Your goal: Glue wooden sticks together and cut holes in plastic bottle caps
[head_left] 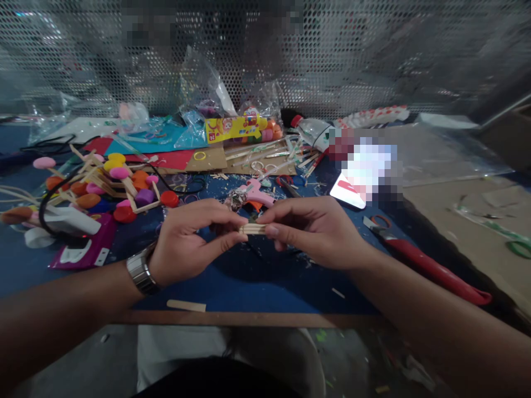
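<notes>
Between my two hands is a small bundle of short wooden sticks (254, 229), lying side by side and level above the table. My left hand (188, 237), with a metal watch on its wrist, pinches the left end between thumb and fingers. The right end is pinched by my right hand (317, 229). Just behind the fingers lies a pink hot glue gun (258, 192), its front part hidden. A flat wooden stick (186, 305) rests near the table's front edge, below my left hand.
Left stands a cluster of wooden sticks with coloured foam balls (120, 185), beside a purple power strip (89, 243). To the right are a lit phone (360, 177) and a red-handled cutter (431, 265). A plastic bottle (311, 132), cardboard and bags line the back before a perforated metal panel (332, 61).
</notes>
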Available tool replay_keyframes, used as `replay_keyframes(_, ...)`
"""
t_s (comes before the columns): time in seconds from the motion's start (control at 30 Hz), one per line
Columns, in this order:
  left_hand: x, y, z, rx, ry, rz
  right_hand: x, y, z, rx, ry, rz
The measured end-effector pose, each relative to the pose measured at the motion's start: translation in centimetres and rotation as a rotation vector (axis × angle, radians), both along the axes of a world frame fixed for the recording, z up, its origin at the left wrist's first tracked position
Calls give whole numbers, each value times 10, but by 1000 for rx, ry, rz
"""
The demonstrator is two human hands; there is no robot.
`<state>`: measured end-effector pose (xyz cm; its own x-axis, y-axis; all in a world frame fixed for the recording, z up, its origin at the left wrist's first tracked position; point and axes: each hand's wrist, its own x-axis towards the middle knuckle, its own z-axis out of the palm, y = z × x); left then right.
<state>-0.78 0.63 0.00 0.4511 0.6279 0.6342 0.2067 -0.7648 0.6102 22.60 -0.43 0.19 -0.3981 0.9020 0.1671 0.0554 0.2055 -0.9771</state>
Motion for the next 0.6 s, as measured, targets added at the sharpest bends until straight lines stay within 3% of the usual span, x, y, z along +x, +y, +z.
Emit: replay_keyframes(0.6,0,-1,1,-38,21,-11,0,1,0,-17,14,31)
